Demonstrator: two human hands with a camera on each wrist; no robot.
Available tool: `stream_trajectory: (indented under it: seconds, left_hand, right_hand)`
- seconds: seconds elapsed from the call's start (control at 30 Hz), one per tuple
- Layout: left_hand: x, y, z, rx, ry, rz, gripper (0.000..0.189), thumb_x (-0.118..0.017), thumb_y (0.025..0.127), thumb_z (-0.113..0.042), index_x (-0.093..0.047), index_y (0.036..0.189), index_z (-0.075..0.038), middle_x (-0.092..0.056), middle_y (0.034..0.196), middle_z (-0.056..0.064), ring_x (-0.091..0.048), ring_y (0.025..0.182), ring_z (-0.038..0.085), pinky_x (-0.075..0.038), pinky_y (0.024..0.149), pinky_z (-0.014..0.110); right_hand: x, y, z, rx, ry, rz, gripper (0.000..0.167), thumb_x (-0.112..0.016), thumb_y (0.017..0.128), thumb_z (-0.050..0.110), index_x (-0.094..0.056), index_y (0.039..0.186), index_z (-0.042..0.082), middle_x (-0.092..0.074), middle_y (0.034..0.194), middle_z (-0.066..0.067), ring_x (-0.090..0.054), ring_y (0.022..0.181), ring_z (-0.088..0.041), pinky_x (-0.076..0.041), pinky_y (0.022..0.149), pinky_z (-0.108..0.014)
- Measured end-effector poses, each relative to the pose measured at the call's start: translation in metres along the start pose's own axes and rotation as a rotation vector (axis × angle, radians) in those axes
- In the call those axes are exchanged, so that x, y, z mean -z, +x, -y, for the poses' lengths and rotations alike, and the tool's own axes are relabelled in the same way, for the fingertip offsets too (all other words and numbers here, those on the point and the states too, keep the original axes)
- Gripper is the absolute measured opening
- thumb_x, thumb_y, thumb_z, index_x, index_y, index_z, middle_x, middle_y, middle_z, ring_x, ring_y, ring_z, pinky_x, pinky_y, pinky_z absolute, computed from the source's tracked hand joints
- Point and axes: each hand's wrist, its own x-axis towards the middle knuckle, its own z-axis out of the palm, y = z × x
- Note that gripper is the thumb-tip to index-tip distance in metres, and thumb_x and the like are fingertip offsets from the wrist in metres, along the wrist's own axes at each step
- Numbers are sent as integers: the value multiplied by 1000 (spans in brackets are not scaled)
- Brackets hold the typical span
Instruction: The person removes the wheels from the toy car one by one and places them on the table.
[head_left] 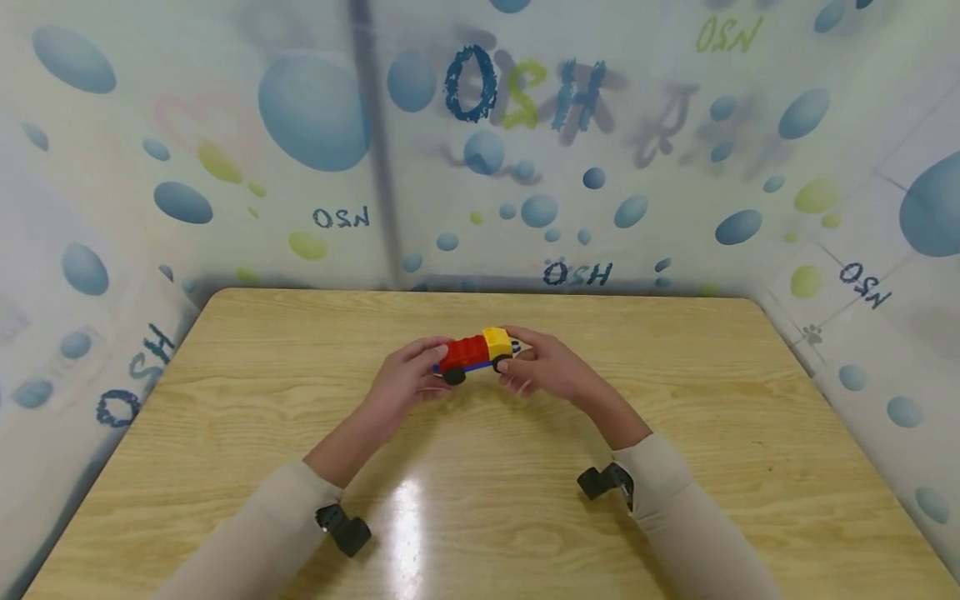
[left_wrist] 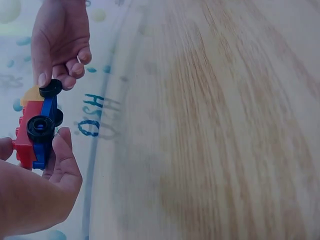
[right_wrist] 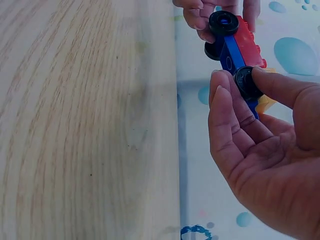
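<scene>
Between both hands a small toy truck (head_left: 467,356) is held above the table, red bricks behind a yellow cab, on a blue base with black wheels. My left hand (head_left: 401,379) grips its red rear end, thumb on the studded top side and fingers under the base, as the left wrist view shows. At the yellow front, my right hand (head_left: 551,365) pinches the truck, its thumb at a black front wheel (right_wrist: 247,82). In the right wrist view, the blue base (right_wrist: 231,55) and the red side face the camera. The far wheel is partly hidden by fingers.
A wood-grain table (head_left: 480,483) spreads below the hands. White walls (head_left: 637,50) printed with blue and green bubbles and lettering rise behind it and along both sides. Each sleeve carries a black wrist camera, the left camera (head_left: 348,532) and the right camera (head_left: 596,482).
</scene>
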Motion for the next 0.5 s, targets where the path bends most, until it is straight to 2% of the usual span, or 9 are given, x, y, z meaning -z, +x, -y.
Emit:
stream_trajectory:
  seconds: [0.27, 0.37, 0.5]
  left_hand:
    - [-6, -17, -8, 6, 28, 26, 40, -59, 98, -31, -55, 134, -16, -59, 130, 13, -69, 91, 27, -54, 88, 37]
    - [-8, -22, -10, 13, 29, 51, 44, -60, 97, -29, -52, 138, -16, -58, 132, 14, -69, 90, 27, -55, 86, 36]
    - [-10, -26, -12, 21, 17, 107, 49, -61, 97, -25, -47, 142, -14, -54, 136, 16, -68, 97, 32, -53, 91, 39]
  right_hand:
    - [0, -21, 8, 45, -42, 4, 65, -61, 97, 25, -29, 153, 20, -70, 101, -16, -66, 90, -39, -57, 77, -44]
    - [1, -27, 10, 65, -72, 9, 65, -61, 97, 24, -29, 153, 19, -69, 103, -20, -65, 90, -40, -57, 76, -42]
    - [2, -34, 13, 93, -85, 17, 64, -60, 98, 23, -28, 153, 18, -67, 104, -23, -65, 91, -40, -57, 76, -45]
